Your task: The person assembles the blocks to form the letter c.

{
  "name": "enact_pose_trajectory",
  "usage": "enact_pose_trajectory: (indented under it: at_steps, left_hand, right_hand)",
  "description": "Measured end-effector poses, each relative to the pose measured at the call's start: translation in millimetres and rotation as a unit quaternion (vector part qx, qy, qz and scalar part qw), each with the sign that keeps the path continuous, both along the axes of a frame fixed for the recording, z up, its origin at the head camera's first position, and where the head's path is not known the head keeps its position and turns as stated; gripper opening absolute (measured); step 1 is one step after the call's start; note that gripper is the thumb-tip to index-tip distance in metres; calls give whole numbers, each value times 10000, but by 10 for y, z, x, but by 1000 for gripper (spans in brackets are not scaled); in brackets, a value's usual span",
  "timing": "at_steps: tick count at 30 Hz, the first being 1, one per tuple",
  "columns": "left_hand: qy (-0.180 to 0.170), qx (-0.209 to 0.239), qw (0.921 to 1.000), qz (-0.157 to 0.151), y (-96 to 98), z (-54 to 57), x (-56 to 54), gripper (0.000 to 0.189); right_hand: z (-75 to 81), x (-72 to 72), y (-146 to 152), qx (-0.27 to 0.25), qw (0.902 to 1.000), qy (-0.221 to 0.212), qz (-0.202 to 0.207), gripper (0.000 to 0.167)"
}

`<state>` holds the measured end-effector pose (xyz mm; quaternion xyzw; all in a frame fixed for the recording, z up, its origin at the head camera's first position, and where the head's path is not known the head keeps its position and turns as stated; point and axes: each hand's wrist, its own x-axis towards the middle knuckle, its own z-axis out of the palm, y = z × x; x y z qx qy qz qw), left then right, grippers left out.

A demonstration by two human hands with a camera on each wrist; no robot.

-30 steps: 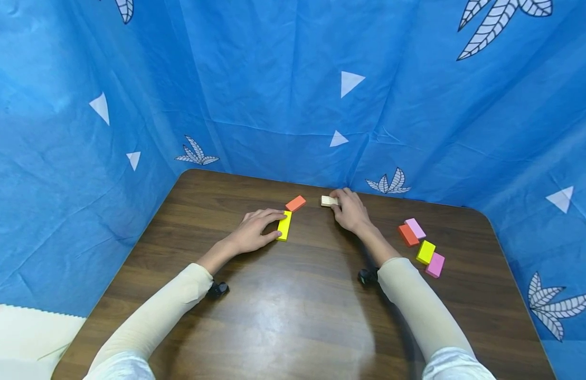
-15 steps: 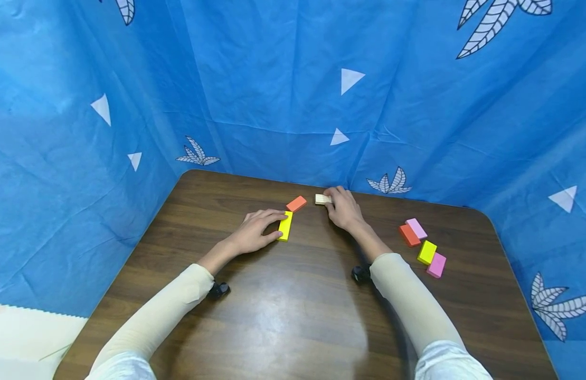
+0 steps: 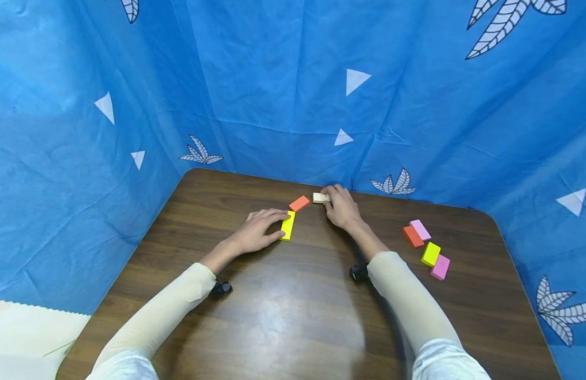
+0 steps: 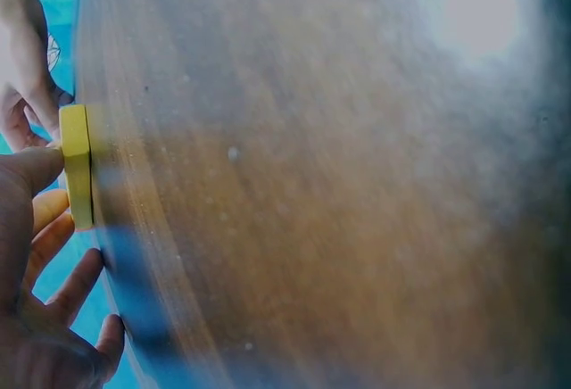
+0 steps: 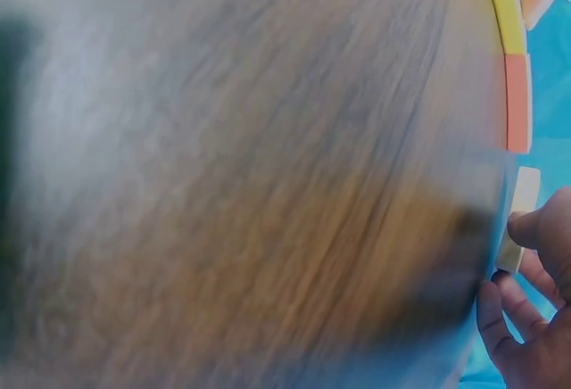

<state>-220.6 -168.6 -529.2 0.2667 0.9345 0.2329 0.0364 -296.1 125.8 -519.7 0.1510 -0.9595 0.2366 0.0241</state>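
A yellow block (image 3: pixel 287 226) lies flat on the table, pinched lengthwise between the thumb and a forefinger of my left hand (image 3: pixel 256 232). In the left wrist view that block (image 4: pixel 78 157) shows with the thumb on its near face. My right hand (image 3: pixel 342 207) holds a pale wooden block (image 3: pixel 319 198) near the back edge, thumb in front and fingers behind; its right end is hidden by the hand. Between the two held blocks lies an orange block (image 3: pixel 299 203), its lower left corner right at the yellow one's top end. A small gap separates it from the wooden block.
To the right, a red block (image 3: pixel 413 236), a light pink block (image 3: pixel 420 230), a second yellow block (image 3: pixel 431 254) and a darker pink block (image 3: pixel 440 267) lie in a staggered row. Blue patterned cloth (image 3: pixel 274 95) hangs close behind the brown table (image 3: pixel 274 327).
My right hand has slid the wooden block left, closer to the orange block. The left hand keeps its hold on the yellow block in place. The head view has shifted slightly.
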Motion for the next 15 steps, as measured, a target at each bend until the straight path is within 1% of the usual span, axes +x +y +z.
enact_pose_trajectory:
  at_steps: [5,15]
  left_hand:
    - [2,3,10000,1,-7,-8,-11,55]
    - [61,72,9999,-47,-14,-18,-16,54]
  right_hand:
    - [17,-6,-55,48,9999,29,90,30]
    - [-6,-47,-91,92,9999,-22,79,31]
